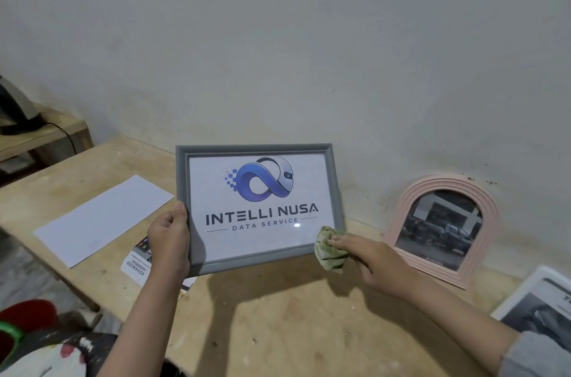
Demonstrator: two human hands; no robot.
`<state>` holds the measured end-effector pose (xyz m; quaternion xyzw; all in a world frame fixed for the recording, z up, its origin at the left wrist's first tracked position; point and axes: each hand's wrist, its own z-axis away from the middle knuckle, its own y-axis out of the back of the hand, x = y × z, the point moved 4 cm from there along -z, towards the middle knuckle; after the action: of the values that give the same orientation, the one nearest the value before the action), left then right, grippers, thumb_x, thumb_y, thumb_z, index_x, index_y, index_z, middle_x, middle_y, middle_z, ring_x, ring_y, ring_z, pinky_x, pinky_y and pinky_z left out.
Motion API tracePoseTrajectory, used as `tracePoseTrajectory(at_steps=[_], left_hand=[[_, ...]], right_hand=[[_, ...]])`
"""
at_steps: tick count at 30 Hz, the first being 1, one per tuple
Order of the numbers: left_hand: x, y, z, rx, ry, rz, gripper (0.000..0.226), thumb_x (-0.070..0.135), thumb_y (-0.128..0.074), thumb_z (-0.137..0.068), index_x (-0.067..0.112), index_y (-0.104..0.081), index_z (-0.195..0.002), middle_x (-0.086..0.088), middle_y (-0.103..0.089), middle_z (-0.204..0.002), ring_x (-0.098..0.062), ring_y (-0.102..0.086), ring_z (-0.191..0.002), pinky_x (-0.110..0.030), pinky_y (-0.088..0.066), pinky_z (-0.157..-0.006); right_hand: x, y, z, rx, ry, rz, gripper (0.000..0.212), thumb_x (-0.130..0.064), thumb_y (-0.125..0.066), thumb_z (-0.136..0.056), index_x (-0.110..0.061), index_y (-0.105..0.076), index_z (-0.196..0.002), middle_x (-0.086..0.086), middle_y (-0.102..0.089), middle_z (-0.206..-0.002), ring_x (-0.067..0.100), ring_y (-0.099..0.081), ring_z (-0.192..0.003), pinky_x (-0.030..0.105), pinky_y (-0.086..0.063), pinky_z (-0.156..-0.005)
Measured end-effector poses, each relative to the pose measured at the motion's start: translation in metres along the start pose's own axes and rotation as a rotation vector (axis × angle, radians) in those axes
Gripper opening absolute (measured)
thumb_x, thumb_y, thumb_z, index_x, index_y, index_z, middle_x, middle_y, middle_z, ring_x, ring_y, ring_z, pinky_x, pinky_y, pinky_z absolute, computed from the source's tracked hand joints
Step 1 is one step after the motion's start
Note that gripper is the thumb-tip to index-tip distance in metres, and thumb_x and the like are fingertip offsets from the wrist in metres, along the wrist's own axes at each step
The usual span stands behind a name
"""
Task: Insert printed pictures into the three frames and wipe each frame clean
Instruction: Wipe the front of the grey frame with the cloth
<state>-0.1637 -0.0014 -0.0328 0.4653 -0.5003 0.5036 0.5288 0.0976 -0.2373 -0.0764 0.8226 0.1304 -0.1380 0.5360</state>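
A person is holding a grey rectangular picture frame (259, 206) tilted up over a pale wooden desk (278, 315) and pressing a cloth to it.

A white paper sheet (102, 219) is lying at the desk's left. The left hand (169, 240) is gripping the frame's left edge, fingers clamped around it. The right hand (367, 256) is bunching a crumpled green cloth (329, 250) against the frame's lower right corner, fingers seemingly curled around it. Farther right, a pink arched picture frame (445, 228) is leaning against the wall.
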Motion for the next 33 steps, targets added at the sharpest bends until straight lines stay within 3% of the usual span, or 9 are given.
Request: tracePoseTrajectory(at_steps=[3, 7, 10, 12, 17, 21, 25, 31, 33], left_hand=[[-0.004, 0.0, 0.001, 0.007, -0.01, -0.012, 0.04, 0.036, -0.048, -0.096, 0.005, -0.048, -0.071, -0.006, -0.045, -0.068, -0.022, -0.04, -0.07, -0.034, -0.033, -0.064], [-0.003, -0.005, 0.009, 0.047, -0.012, 0.033, 0.042, 0.036, -0.047, -0.097, 0.011, -0.042, -0.064, -0.003, -0.043, -0.065, -0.019, -0.038, -0.065, -0.032, -0.032, -0.062], [0.0, -0.016, 0.021, 0.047, -0.025, 0.09, 0.042, 0.034, -0.047, -0.097, 0.015, -0.037, -0.06, -0.001, -0.043, -0.065, -0.016, -0.037, -0.065, -0.032, -0.032, -0.064], [0.003, -0.023, 0.029, 0.042, -0.054, 0.095, 0.042, 0.031, -0.048, -0.097, 0.016, -0.038, -0.059, 0.0, -0.044, -0.065, -0.015, -0.039, -0.064, -0.032, -0.033, -0.066], [0.0, -0.033, 0.037, 0.067, -0.122, 0.071, 0.04, 0.032, -0.051, -0.095, 0.016, -0.045, -0.06, -0.001, -0.049, -0.064, -0.017, -0.043, -0.066, -0.033, -0.038, -0.069], [0.001, -0.039, 0.047, 0.062, -0.128, 0.08, 0.041, 0.03, -0.051, -0.096, 0.013, -0.043, -0.06, -0.001, -0.045, -0.062, -0.015, -0.039, -0.059, -0.031, -0.034, -0.062], [0.003, -0.041, 0.055, 0.09, -0.106, 0.06, 0.041, 0.03, -0.051, -0.096, 0.012, -0.043, -0.061, -0.002, -0.042, -0.059, -0.013, -0.036, -0.056, -0.029, -0.031, -0.056], [-0.013, -0.047, 0.052, 0.11, 0.011, 0.127, 0.04, 0.034, -0.05, -0.096, 0.015, -0.041, -0.062, -0.002, -0.044, -0.064, -0.016, -0.038, -0.061, -0.031, -0.035, -0.065], [-0.019, -0.047, 0.05, 0.096, 0.048, 0.141, 0.038, 0.034, -0.049, -0.096, 0.016, -0.043, -0.063, -0.001, -0.046, -0.067, -0.017, -0.041, -0.064, -0.032, -0.036, -0.067]], right_hand=[[0.001, 0.009, -0.001, 0.115, -0.128, -0.116, 0.051, 0.005, -0.051, -0.08, -0.03, -0.055, -0.117, -0.012, -0.063, -0.106, -0.007, -0.057, -0.095, 0.004, -0.039, -0.084], [0.007, 0.017, 0.006, 0.453, -0.233, -0.054, 0.058, 0.017, -0.048, -0.075, -0.013, -0.057, -0.124, 0.001, -0.061, -0.116, 0.008, -0.057, -0.106, 0.015, -0.044, -0.094], [0.013, -0.002, 0.003, 0.426, -0.384, -0.005, 0.068, 0.024, -0.047, -0.073, -0.004, -0.049, -0.134, 0.012, -0.049, -0.139, 0.02, -0.046, -0.128, 0.033, -0.036, -0.108], [0.01, -0.015, -0.002, 0.406, -0.447, -0.005, 0.071, 0.024, -0.044, -0.07, -0.004, -0.048, -0.135, 0.014, -0.044, -0.142, 0.026, -0.04, -0.133, 0.039, -0.028, -0.111], [-0.027, -0.044, -0.012, 0.422, -0.495, -0.109, 0.061, 0.014, -0.042, -0.074, -0.002, -0.051, -0.132, 0.007, -0.048, -0.137, 0.018, -0.041, -0.13, 0.007, -0.018, -0.107], [-0.06, -0.062, -0.019, 0.53, -0.486, -0.255, 0.05, 0.005, -0.044, -0.078, 0.002, -0.054, -0.127, 0.009, -0.056, -0.129, -0.018, -0.04, -0.116, -0.004, -0.027, -0.093], [-0.091, -0.07, -0.024, 0.604, -0.476, -0.325, 0.041, -0.004, -0.046, -0.085, 0.001, -0.056, -0.125, 0.005, -0.061, -0.12, 0.005, -0.052, -0.112, 0.004, -0.034, -0.095], [-0.132, -0.077, -0.032, 0.544, -0.443, -0.573, 0.04, -0.02, -0.04, -0.089, -0.011, -0.058, -0.123, -0.005, -0.067, -0.112, 0.007, -0.061, -0.105, 0.018, -0.046, -0.087], [-0.14, -0.079, -0.032, 0.511, -0.449, -0.688, 0.037, -0.015, -0.043, -0.089, -0.016, -0.059, -0.121, -0.014, -0.067, -0.109, 0.004, -0.061, -0.105, 0.018, -0.047, -0.088]])
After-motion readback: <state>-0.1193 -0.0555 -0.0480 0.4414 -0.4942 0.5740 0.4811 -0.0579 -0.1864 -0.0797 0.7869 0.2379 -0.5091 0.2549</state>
